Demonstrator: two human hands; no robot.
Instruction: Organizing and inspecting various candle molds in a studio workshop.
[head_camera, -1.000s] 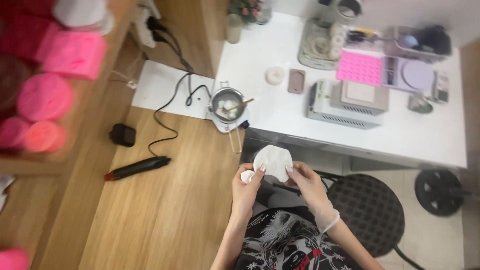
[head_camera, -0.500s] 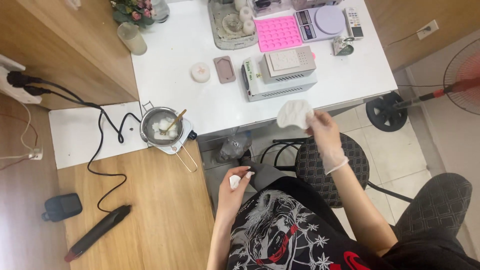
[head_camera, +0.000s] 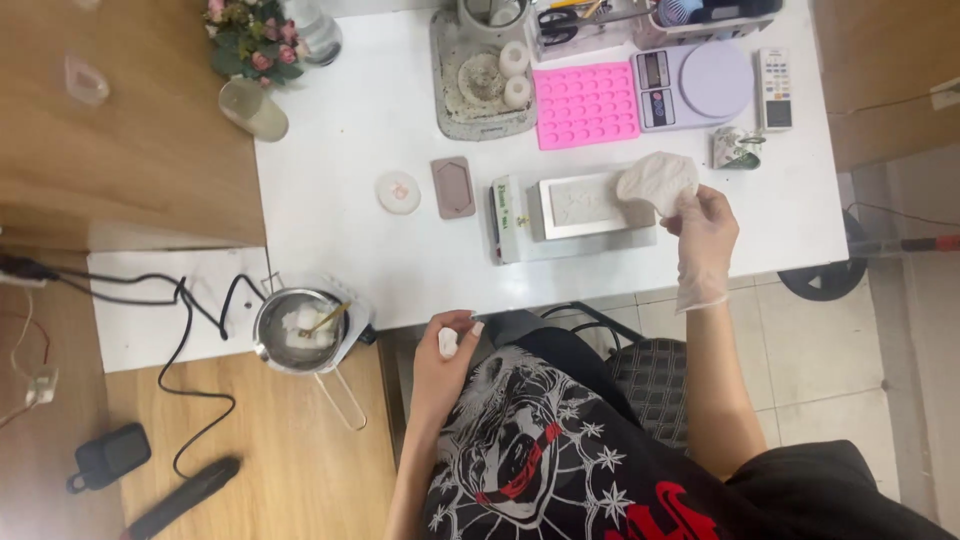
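Observation:
My right hand, in a thin clear glove, pinches a crumpled white tissue above the right end of a shallow white rectangular tray on the white table. My left hand is bare, held close to my body below the table edge, its fingers closed on a small white piece. I am seated, wearing a black printed shirt.
A metal pot with white chunks and a stick sits on a small plate at the table's left corner, its black cord trailing left. A pink silicone mould, a lilac scale, a grey tray, a round disc and a glass stand on the table.
The view has swung so the table fills the top. My hands have parted: the right carried the tissue up over the white tray, the left stayed low with the small white piece.

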